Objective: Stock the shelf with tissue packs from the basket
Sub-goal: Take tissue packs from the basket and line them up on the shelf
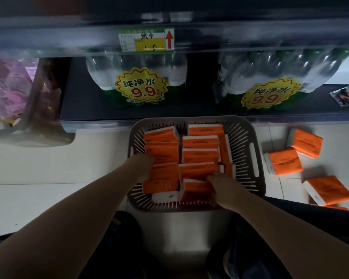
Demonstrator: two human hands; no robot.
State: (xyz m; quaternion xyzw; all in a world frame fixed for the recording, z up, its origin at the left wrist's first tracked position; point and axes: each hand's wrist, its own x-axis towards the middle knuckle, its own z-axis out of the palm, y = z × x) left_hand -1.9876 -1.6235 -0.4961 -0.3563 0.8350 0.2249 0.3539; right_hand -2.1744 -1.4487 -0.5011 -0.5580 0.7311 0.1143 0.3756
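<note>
Reaching into the grey slotted plastic basket [254, 158] on the pale tiled floor [48, 164], the right hand [228, 188] curled its fingers over a near orange-and-white tissue pack [195, 191]. The left hand [144, 162] lay against the left stack, too blurred to tell whether it gripped. The packs sat tightly wedged, so a hard pull would probably drag neighbours out beside the loose orange packs [284, 162] on the floor, and the dark shelf [89, 101] already held shrink-wrapped water bottles [141, 77].
</note>
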